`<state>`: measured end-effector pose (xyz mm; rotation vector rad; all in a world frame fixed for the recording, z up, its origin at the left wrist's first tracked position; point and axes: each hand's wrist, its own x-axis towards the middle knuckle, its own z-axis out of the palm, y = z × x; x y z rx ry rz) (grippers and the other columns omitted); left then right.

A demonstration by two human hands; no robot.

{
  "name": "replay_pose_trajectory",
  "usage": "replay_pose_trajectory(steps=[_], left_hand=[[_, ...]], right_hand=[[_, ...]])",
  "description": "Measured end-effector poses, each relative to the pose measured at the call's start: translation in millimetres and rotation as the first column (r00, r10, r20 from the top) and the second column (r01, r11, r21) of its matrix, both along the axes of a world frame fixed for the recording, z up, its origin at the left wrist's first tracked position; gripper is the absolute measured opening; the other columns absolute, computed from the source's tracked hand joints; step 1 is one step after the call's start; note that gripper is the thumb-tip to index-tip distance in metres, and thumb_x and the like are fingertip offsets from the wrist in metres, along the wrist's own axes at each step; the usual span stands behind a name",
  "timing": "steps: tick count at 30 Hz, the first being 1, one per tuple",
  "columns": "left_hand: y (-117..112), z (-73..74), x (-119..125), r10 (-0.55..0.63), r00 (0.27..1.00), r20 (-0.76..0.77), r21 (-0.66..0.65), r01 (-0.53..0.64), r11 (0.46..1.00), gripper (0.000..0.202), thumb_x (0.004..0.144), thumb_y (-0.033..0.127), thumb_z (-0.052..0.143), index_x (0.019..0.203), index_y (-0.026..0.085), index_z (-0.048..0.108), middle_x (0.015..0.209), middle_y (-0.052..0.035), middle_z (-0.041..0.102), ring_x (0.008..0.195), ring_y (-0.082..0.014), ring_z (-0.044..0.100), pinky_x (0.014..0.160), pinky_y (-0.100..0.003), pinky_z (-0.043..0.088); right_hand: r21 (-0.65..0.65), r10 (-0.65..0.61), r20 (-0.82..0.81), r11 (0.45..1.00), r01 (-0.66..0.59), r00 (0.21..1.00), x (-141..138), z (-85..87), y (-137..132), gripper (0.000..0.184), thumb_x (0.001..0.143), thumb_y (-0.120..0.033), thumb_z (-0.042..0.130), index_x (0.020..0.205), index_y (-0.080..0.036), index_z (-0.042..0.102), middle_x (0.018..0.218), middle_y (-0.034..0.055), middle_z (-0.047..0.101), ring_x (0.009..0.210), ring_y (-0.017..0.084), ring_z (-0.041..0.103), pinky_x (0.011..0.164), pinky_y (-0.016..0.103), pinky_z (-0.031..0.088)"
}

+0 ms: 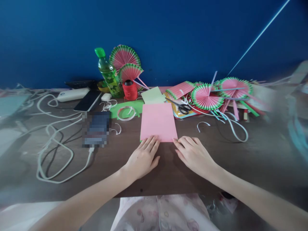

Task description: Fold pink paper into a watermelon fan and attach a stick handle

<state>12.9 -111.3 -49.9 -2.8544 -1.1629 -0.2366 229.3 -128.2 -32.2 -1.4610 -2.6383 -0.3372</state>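
Note:
A pink sheet of paper point(158, 120) lies flat on the brown table in front of me, with a sliver of green showing under its near left corner. My left hand point(145, 156) rests with its fingers stretched out and pressed on the near left edge of the sheet. At the near right corner, my right hand point(191, 154) touches the paper with its index fingertip; its thumb is apart and its other fingers are slightly bent. Behind the pink sheet lie pale green paper point(153, 95) and black scissors point(181, 106).
Pleated pink-and-green paper fans point(208, 97) are piled at the back right. A green bottle point(108, 73) and a red spool of thread point(130, 90) stand by the blue wall. To the left are a blurred-out phone point(97, 129), a looping white cable point(69, 179) and a roll of tape point(126, 113).

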Motion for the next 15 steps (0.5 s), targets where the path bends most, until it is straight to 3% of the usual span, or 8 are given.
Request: replay_pose_trajectory(steps=[7, 15], left_hand=[[-0.4, 3.8, 2.2, 0.008, 1.0, 0.023, -0.034, -0.007, 0.999, 0.049, 0.084, 0.03, 0.042, 0.129, 0.011, 0.042, 0.135, -0.0168, 0.041, 0.127, -0.0273, 0.035, 0.102, -0.043, 0.035], [-4.1, 3.2, 7.5, 0.038, 0.999, 0.027, -0.022, -0.037, 0.999, 0.053, 0.084, 0.038, 0.042, 0.13, 0.013, 0.042, 0.134, -0.0184, 0.042, 0.127, -0.0332, 0.034, 0.1, -0.048, 0.034]], right_hand=[[-0.004, 0.043, 0.051, 0.999, -0.043, 0.998, -1.6, 3.2, 0.4, 0.035, 0.084, -0.018, 0.044, 0.115, -0.005, 0.055, 0.091, 0.0114, 0.061, 0.082, 0.02, 0.05, 0.071, 0.033, 0.032], [-0.07, 0.007, 0.031, 0.998, -0.005, 0.999, -9.4, 11.0, -3.9, 0.039, 0.083, -0.022, 0.046, 0.121, -0.019, 0.052, 0.086, 0.008, 0.058, 0.079, 0.02, 0.051, 0.068, 0.034, 0.031]])
